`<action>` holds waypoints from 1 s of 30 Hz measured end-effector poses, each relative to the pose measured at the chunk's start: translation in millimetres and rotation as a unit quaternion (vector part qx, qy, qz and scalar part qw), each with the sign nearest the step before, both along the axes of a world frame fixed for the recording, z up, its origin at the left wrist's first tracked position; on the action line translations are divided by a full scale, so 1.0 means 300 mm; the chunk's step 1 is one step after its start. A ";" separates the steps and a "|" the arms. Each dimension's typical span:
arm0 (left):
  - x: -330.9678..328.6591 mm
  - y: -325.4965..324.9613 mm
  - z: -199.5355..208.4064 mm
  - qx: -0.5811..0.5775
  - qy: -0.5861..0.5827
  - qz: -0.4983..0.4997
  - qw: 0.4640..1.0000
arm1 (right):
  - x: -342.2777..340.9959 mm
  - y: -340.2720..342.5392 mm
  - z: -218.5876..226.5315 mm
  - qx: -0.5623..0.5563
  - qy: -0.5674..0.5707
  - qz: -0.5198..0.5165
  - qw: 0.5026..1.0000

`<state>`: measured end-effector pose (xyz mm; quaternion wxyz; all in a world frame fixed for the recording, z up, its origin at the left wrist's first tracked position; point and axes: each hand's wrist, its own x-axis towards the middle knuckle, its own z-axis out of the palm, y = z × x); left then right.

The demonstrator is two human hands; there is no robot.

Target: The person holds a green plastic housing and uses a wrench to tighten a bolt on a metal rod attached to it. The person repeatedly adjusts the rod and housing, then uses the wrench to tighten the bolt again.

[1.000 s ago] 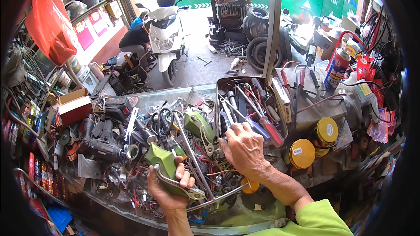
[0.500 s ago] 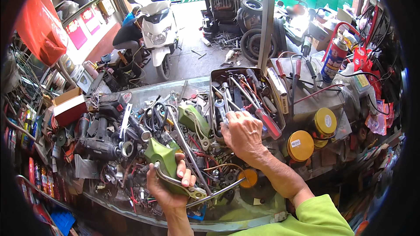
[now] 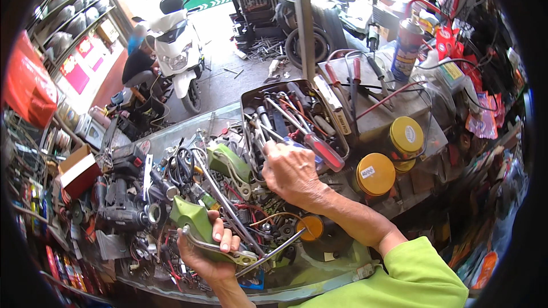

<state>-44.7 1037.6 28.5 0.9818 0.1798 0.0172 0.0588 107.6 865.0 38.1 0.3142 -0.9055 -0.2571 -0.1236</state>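
My left hand (image 3: 208,251) is wrapped around a green, angular motorcycle mirror (image 3: 194,219). Its curved metal arm runs below my fingers to a flat end with holes. At the near left corner of the metal toolbox (image 3: 349,151), my right hand (image 3: 294,174) has its fingers curled down among the tools; whatever they grip is hidden. Beside that hand lies a red-handled screwdriver (image 3: 324,151), resting over the box's near edge. A second green mirror (image 3: 227,162) of the same kind lies on the cluttered bench, just left of the toolbox.
Small parts and wires cover the glass-topped bench (image 3: 319,291). A power drill (image 3: 123,217) lies at the left. To the right stand yellow-lidded tins (image 3: 375,174) and a spray can (image 3: 407,51). A person (image 3: 142,68) sits beside a white scooter (image 3: 180,60) beyond the bench.
The whole view has shifted, so the bench, toolbox and hands appear farther left. My left hand still holds the mirror. My right hand remains at the toolbox corner, its fingers lower over the tools.
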 end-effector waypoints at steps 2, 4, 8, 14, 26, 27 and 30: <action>0.001 -0.004 -0.002 0.007 0.000 -0.009 1.000 | -0.009 0.002 -0.002 -0.011 -0.014 0.017 1.000; -0.002 -0.012 -0.005 0.014 0.004 -0.011 1.000 | 0.002 0.012 -0.022 -0.006 -0.003 0.017 1.000; -0.003 -0.017 -0.004 0.019 0.010 -0.023 1.000 | 0.003 0.007 -0.014 0.010 0.028 0.014 0.999; 0.002 -0.018 0.008 0.005 0.030 0.009 1.000 | 0.003 0.018 -0.021 0.025 0.019 -0.009 0.999; 0.005 0.001 0.012 0.023 0.030 0.022 0.999 | -0.026 0.028 0.014 0.067 -0.027 0.022 0.997; 0.005 0.007 0.012 0.019 0.032 0.027 0.999 | -0.039 0.033 0.024 0.093 0.005 0.032 0.995; 0.001 0.029 0.008 0.011 0.029 0.040 0.999 | -0.079 0.038 0.064 0.158 0.145 0.120 0.969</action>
